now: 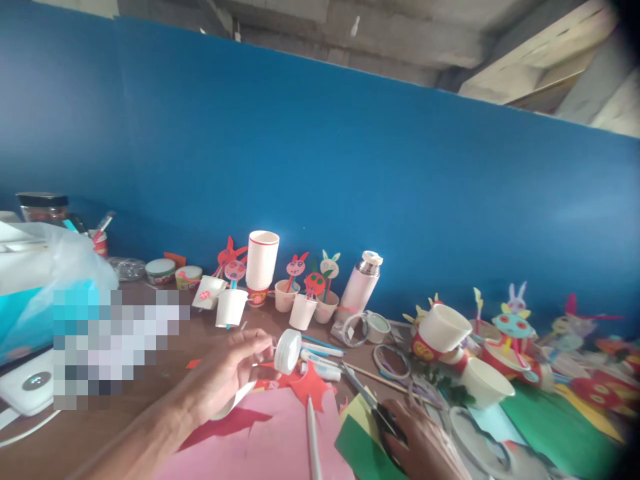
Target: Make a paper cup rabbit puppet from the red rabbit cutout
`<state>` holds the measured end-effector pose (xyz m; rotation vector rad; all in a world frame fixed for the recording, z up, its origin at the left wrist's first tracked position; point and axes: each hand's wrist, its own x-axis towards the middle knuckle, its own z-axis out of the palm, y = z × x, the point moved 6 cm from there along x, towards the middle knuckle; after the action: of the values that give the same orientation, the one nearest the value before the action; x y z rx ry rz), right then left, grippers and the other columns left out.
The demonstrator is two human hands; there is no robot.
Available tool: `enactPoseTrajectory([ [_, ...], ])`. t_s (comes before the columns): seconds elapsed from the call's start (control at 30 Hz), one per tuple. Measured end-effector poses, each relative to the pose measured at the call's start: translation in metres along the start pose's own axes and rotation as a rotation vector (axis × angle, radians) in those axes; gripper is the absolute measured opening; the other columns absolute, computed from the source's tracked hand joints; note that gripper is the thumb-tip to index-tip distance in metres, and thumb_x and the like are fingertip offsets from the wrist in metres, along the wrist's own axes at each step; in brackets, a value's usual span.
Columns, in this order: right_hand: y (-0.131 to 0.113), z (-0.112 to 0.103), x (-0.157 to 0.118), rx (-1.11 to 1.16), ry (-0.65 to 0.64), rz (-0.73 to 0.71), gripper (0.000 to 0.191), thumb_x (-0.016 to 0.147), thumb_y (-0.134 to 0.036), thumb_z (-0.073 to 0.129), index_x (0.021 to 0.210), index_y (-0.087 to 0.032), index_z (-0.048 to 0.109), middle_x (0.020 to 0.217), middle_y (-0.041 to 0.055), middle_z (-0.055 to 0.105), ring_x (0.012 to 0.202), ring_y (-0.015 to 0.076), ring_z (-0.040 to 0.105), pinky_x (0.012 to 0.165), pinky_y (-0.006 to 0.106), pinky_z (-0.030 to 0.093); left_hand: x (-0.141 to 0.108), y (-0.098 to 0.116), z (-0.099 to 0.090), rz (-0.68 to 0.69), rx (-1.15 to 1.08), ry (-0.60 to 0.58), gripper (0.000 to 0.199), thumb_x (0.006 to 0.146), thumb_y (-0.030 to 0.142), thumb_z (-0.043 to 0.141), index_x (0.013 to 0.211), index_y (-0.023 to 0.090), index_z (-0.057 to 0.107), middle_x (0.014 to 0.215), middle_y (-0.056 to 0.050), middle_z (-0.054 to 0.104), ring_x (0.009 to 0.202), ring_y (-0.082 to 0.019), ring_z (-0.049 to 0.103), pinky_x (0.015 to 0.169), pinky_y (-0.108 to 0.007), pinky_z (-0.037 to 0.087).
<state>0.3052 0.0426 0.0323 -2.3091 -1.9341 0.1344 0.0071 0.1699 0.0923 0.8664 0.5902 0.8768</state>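
Observation:
My left hand [227, 377] reaches over the pink paper with fingers and thumb closed at the edge of a white tape roll [287, 351]. Under that palm shows part of a white object [236, 400], mostly hidden, perhaps a paper cup. My right hand [423, 437] is around the black handles of a pair of scissors [369, 398], whose blades point away and to the left. The scissors lie over yellow and green paper [357, 440]. A white pen [313, 433] rests on the pink paper [265, 433], below red paper scraps [309, 385].
Paper cups with animal figures [303, 310] line the back, beside a cup stack [263, 260] and a thermos [360, 283]. More cups [445, 328], green sheets [560, 420] and a grey tape ring [475, 440] crowd the right. A plastic bag [75, 260] stands left, before a blue partition [320, 147].

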Motion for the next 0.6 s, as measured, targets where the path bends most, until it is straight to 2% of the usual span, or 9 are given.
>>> enactPoseTrajectory([
  [0.17, 0.002, 0.003, 0.000, -0.046, -0.031, -0.015, 0.041, 0.080, -0.021, 0.056, 0.119, -0.024, 0.067, 0.113, 0.0093, 0.073, 0.106, 0.0302, 0.067, 0.089, 0.038, 0.052, 0.001, 0.002, 0.002, 0.008, 0.000, -0.020, 0.013, 0.076, 0.024, 0.071, 0.068, 0.015, 0.066, 0.067, 0.000, 0.058, 0.067, -0.015, 0.060, 0.068, -0.037, 0.059],
  [0.3, -0.004, -0.011, 0.002, -0.128, 0.016, 0.005, 0.038, 0.078, -0.018, 0.056, 0.113, -0.023, 0.071, 0.112, 0.0118, 0.073, 0.098, 0.0324, 0.070, 0.080, 0.039, 0.055, -0.001, 0.006, 0.002, 0.011, 0.028, -0.055, 0.014, 0.077, 0.025, 0.070, 0.069, 0.015, 0.066, 0.072, -0.001, 0.059, 0.072, -0.016, 0.062, 0.070, -0.033, 0.058],
  [0.37, -0.021, -0.026, 0.005, -0.080, 0.022, -0.057, 0.037, 0.078, -0.020, 0.058, 0.112, -0.026, 0.072, 0.111, 0.0096, 0.074, 0.098, 0.0323, 0.070, 0.079, 0.039, 0.055, -0.002, 0.007, 0.002, 0.016, 0.046, -0.065, 0.012, 0.078, 0.025, 0.069, 0.072, 0.015, 0.068, 0.076, -0.003, 0.062, 0.077, -0.018, 0.063, 0.071, -0.032, 0.057],
  [0.43, -0.045, -0.048, 0.010, 0.040, 0.102, -0.117, 0.033, 0.085, -0.022, 0.053, 0.113, -0.028, 0.070, 0.105, 0.0067, 0.075, 0.093, 0.0288, 0.071, 0.078, 0.037, 0.055, -0.002, 0.008, 0.002, 0.020, 0.068, -0.063, 0.010, 0.080, 0.025, 0.066, 0.078, 0.015, 0.070, 0.082, -0.004, 0.065, 0.081, -0.019, 0.064, 0.073, -0.032, 0.057],
  [0.5, -0.072, -0.071, 0.017, 0.195, 0.199, -0.178, 0.024, 0.089, -0.026, 0.052, 0.104, -0.027, 0.071, 0.097, 0.0049, 0.075, 0.088, 0.0256, 0.072, 0.074, 0.035, 0.056, -0.003, 0.008, 0.002, 0.015, 0.065, -0.059, 0.010, 0.081, 0.024, 0.066, 0.080, 0.016, 0.070, 0.084, -0.004, 0.067, 0.082, -0.019, 0.064, 0.076, -0.034, 0.057],
  [0.6, -0.117, -0.096, 0.029, 0.372, 0.330, -0.371, 0.038, 0.083, -0.020, 0.062, 0.121, -0.025, 0.061, 0.117, 0.0057, 0.068, 0.109, 0.0257, 0.063, 0.092, 0.038, 0.051, -0.003, 0.008, 0.004, 0.002, 0.078, -0.081, 0.011, 0.081, 0.026, 0.066, 0.081, 0.016, 0.070, 0.082, -0.005, 0.068, 0.082, -0.020, 0.065, 0.079, -0.037, 0.056],
])
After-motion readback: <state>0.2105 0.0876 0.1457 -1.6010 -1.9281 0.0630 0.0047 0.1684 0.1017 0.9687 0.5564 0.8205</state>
